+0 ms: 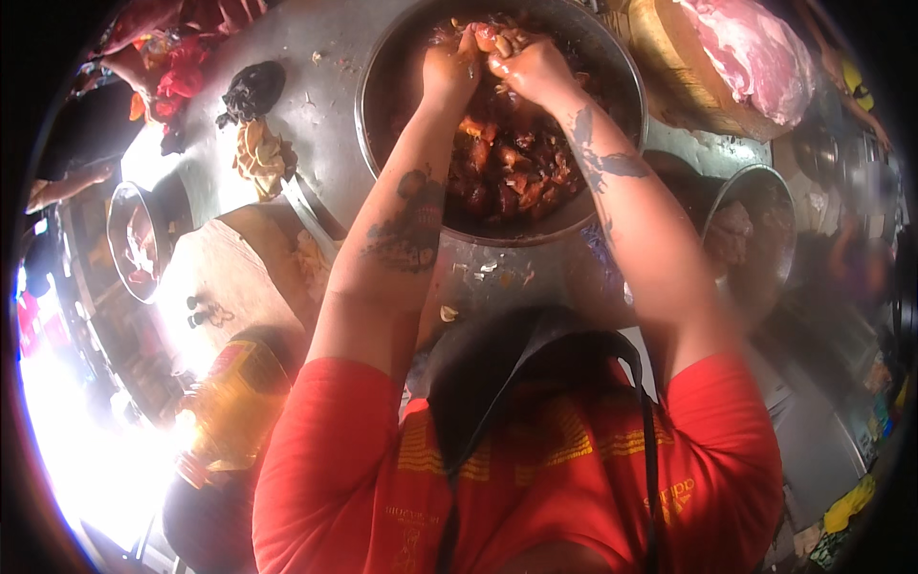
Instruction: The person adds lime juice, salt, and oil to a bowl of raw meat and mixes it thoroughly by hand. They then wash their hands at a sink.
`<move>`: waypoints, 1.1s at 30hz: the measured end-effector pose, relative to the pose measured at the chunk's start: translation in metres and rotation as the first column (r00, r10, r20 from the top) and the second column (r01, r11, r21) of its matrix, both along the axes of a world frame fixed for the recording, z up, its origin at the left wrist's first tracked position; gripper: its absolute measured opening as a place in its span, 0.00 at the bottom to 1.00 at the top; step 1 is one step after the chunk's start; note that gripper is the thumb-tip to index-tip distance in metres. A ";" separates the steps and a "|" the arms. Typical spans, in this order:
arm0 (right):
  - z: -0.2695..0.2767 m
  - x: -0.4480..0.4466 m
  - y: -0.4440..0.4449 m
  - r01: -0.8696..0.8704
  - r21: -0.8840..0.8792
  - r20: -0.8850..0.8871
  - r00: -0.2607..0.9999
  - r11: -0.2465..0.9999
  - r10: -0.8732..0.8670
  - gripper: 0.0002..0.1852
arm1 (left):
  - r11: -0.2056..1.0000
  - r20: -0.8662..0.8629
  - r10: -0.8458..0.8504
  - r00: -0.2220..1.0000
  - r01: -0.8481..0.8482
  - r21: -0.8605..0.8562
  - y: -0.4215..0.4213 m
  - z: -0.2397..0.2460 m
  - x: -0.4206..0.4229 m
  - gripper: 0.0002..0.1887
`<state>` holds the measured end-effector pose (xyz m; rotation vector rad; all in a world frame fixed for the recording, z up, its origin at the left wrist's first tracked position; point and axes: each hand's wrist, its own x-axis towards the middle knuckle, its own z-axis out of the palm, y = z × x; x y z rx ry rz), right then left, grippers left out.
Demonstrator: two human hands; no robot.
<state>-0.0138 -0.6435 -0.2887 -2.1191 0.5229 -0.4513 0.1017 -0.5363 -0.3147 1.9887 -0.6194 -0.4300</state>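
Observation:
A wide metal basin (631, 93) stands before me, holding dark marinated meat pieces (513, 176) in reddish-brown sauce. Over its far side, my left hand (450, 70) and my right hand (532, 66) come together, both wet with sauce. Between them is a glossy reddish piece of meat (485, 34), pinched at the thumbs and fingers. My right fingers curl inward around it. The fingertips of my left hand are partly hidden behind its back.
At the upper right, a large raw meat cut (760, 57) lies on a round wooden block (667, 64). Another metal bowl (792, 222) stands below it. On the left are a knotted black plastic bag (254, 90), a knife (308, 212), a cutting board (222, 280) and a yellow oil bottle (233, 402).

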 end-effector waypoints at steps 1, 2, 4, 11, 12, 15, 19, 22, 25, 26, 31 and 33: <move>0.002 0.000 -0.004 -0.068 0.010 0.123 0.990 0.998 0.067 0.21 | 0.997 0.092 -0.025 0.995 0.018 0.078 0.000 0.008 0.003 0.25; 0.007 -0.001 -0.013 -0.221 -0.559 0.023 0.959 0.799 0.282 0.23 | 0.969 0.079 -0.123 0.989 0.103 0.225 0.003 0.017 0.007 0.25; 0.016 -0.020 -0.021 -0.005 0.196 -0.488 0.867 0.981 0.102 0.29 | 0.847 0.063 -0.294 0.954 0.230 0.479 0.017 0.034 0.013 0.30; 0.018 -0.114 0.039 -0.307 -0.245 -0.744 0.667 0.920 0.025 0.64 | 0.607 0.241 -0.666 0.706 0.326 0.725 0.105 0.017 -0.060 0.62; 0.010 -0.115 0.054 -0.339 -0.259 -0.796 0.605 0.905 -0.001 0.58 | 0.714 0.420 -0.649 0.635 0.318 0.623 0.111 0.011 -0.074 0.61; -0.010 -0.104 0.082 -0.167 -0.130 -0.763 0.647 0.977 0.009 0.40 | 0.721 0.016 -0.512 0.859 0.420 0.552 0.103 -0.003 -0.089 0.53; -0.015 -0.073 0.077 -0.197 -0.354 -0.304 0.949 0.914 0.087 0.27 | 0.870 0.007 -0.446 0.895 0.432 0.236 0.087 0.002 -0.070 0.42; 0.004 -0.057 0.048 -0.070 -0.204 -0.380 0.925 0.977 -0.013 0.21 | 0.837 0.122 -0.479 0.869 0.411 0.360 0.080 0.019 -0.051 0.18; 0.035 -0.047 0.006 -0.386 -0.544 -0.406 0.898 0.745 0.170 0.15 | 0.778 0.044 -0.388 0.920 0.302 0.551 0.067 0.046 -0.026 0.17; 0.040 -0.047 0.000 -0.244 -0.337 -0.402 0.911 0.909 0.096 0.18 | 0.778 0.111 -0.436 0.893 0.311 0.546 0.069 0.054 -0.021 0.24; 0.054 -0.074 -0.019 -0.157 -0.141 -0.673 0.739 0.977 0.021 0.55 | 0.489 -0.036 -0.552 0.833 0.358 0.796 0.096 0.077 -0.027 0.48; 0.040 -0.098 0.003 -0.374 -0.301 -0.881 0.461 0.877 -0.106 0.76 | 0.331 -0.091 -0.650 0.754 0.389 0.860 0.111 0.071 -0.048 0.57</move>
